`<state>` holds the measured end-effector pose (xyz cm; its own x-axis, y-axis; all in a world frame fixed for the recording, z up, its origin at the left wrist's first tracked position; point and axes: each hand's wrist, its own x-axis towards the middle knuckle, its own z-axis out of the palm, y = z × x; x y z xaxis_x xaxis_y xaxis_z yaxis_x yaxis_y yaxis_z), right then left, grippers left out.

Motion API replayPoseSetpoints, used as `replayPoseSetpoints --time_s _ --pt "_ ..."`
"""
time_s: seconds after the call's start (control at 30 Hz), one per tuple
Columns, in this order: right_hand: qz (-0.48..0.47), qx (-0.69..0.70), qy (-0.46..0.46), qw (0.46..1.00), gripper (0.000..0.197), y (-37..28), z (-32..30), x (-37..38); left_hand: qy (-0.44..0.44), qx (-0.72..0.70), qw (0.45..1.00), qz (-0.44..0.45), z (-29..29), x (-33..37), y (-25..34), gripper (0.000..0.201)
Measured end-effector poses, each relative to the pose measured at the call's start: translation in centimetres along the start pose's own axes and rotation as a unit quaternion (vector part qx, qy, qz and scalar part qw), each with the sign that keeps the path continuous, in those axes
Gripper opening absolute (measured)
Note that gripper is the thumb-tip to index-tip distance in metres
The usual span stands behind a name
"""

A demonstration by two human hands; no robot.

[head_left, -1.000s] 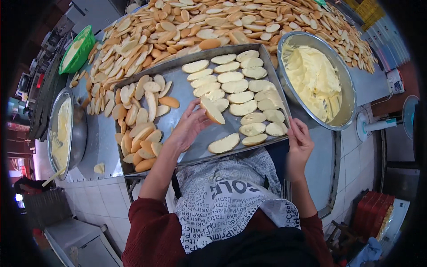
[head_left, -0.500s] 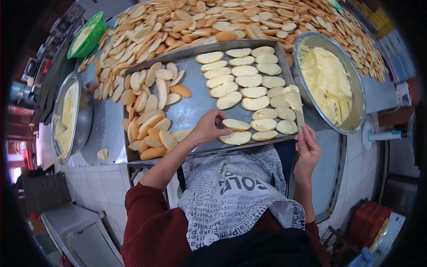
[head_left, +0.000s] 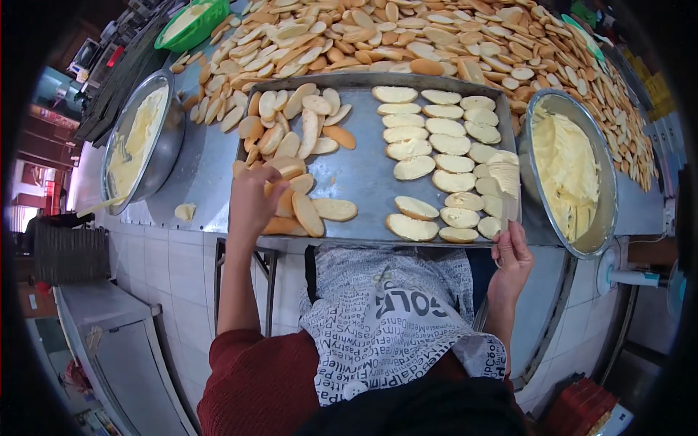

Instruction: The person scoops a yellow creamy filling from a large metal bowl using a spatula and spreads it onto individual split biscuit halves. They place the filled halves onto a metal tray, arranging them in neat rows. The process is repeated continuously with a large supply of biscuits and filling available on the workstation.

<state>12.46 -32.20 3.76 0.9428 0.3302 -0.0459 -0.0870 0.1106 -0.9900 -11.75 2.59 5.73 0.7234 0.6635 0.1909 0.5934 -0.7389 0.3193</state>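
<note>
My left hand (head_left: 254, 200) is over the plain bread slices (head_left: 308, 212) at the left of a metal tray (head_left: 349, 81). Its fingers are bent, with the thumb apart, and no slice shows lifted in them. At the tray's front right corner, my right hand (head_left: 513, 252) is closed around a spreading spatula (head_left: 511, 209), its blade heaped with pale yellow cream (head_left: 503, 173). The blade covers part of the rightmost column of slices. Rows of cream-coated slices (head_left: 450, 144) fill the tray's right half. Two coated slices, one of them this front slice (head_left: 412, 227), lie slightly apart.
A steel bowl of cream (head_left: 569, 167) stands right of the tray, another steel bowl (head_left: 166, 149) on the left. Loose bread slices (head_left: 378, 36) are heaped behind the tray. A green basin (head_left: 193, 25) sits far left. A cream blob (head_left: 185, 211) lies on the table.
My left hand has moved left, from the coated slices at the front to the plain slices. My right hand still holds the spatula at the right corner. The whole view has shifted slightly.
</note>
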Motion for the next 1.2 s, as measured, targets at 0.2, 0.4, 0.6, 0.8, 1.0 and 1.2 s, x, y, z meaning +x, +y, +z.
replayPoseSetpoints --time_s 0.2,0.4,0.6,0.8,1.0,1.2 --pt "0.026 0.032 -0.023 0.999 0.028 -1.0 -0.5 0.2 -0.027 0.095 0.99 0.098 5.2 2.0 -0.4 0.019" --pt "0.011 0.047 0.066 0.997 0.032 -3.1 -1.8 -1.2 -0.066 0.137 0.979 0.137 5.1 3.3 0.7 0.024" --pt "0.046 0.081 0.092 0.991 0.033 -3.6 -3.9 -2.2 0.018 -0.058 0.995 0.081 5.5 4.1 0.4 0.021" --pt "0.047 0.088 0.101 0.99 0.037 -5.0 -4.1 -1.7 0.164 -0.496 0.846 -0.104 6.3 5.9 3.7 0.017" --pt "0.043 0.11 0.113 0.987 0.04 -4.9 -4.0 -0.5 -0.044 -0.84 0.486 -0.238 11.1 7.3 2.9 0.02" --pt "0.055 0.14 0.138 0.979 0.041 -4.2 -4.9 -0.2 -0.09 -0.886 0.351 -0.288 9.8 7.9 8.9 0.033"
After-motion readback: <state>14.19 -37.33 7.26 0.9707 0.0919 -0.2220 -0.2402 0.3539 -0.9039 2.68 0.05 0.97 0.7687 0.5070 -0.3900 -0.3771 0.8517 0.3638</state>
